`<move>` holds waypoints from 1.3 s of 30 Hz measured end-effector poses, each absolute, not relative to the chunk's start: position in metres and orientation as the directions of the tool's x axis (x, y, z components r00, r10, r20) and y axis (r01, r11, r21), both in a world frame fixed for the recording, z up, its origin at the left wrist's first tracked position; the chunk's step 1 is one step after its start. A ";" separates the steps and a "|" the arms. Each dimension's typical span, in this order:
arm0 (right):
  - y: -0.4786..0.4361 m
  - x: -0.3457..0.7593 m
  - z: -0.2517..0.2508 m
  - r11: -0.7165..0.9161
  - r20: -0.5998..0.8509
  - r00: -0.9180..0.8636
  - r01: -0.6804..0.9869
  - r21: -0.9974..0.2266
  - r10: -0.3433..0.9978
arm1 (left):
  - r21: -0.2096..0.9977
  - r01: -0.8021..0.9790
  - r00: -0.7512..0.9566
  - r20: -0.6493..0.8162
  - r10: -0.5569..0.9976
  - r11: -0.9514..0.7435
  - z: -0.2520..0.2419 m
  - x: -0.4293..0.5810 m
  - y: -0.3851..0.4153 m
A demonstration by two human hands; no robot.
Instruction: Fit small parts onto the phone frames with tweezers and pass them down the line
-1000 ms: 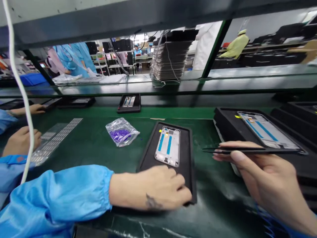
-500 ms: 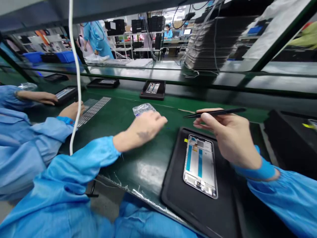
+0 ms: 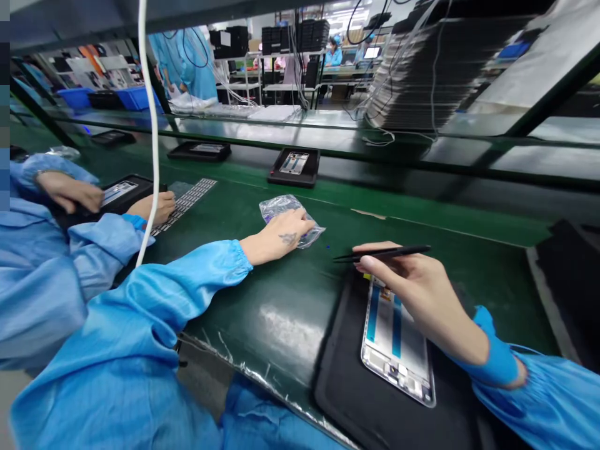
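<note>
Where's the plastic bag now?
Head view, near centre: the plastic bag lies on the green bench, partly hidden by the left hand, left of the black tweezers.

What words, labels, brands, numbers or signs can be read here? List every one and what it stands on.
None can be read.
Phone frame: any fine markings are too small to read.
Yellow tab: no lettering can be made out.
Plastic bag: no readable print.
Black tweezers: no readable marking.
Distant screen: too small and blurred to read.

Phone frame (image 3: 412, 356) partly behind right hand (image 3: 419, 287)
</note>
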State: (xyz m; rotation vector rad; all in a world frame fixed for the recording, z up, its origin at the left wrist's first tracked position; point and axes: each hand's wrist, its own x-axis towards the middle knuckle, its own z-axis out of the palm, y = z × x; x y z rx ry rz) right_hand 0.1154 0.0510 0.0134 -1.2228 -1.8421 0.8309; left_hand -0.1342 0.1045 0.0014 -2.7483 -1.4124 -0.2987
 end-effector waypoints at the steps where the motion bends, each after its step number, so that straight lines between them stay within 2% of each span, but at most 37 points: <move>1: 0.049 0.118 0.012 0.319 0.228 -0.247 0.441 -0.839 0.942 | 0.051 0.812 0.565 0.182 0.805 -0.581 0.000 -0.133 0.107; 14: 0.045 0.130 0.009 0.258 0.156 -0.248 0.461 -0.849 0.956 | 0.006 0.814 0.574 0.151 0.805 -0.581 -0.005 -0.131 0.132; 19: 0.045 0.131 0.008 0.240 0.139 -0.239 0.468 -0.851 0.961 | -0.076 0.783 0.621 0.141 0.771 -0.617 -0.007 -0.127 0.129; 25: 0.043 0.135 0.010 0.231 0.148 -0.212 0.448 -0.864 0.966 | -0.159 0.766 0.643 0.209 0.737 -0.623 0.002 -0.123 0.109; 34: 0.040 0.143 0.012 0.163 0.094 -0.163 0.491 -0.856 0.982 | -0.081 0.744 0.662 0.221 0.716 -0.663 0.012 -0.139 0.117; 39: 0.040 0.142 0.013 0.184 0.102 -0.180 0.526 -0.831 0.978 | -0.036 0.764 0.643 0.127 0.755 -0.644 0.008 -0.139 0.109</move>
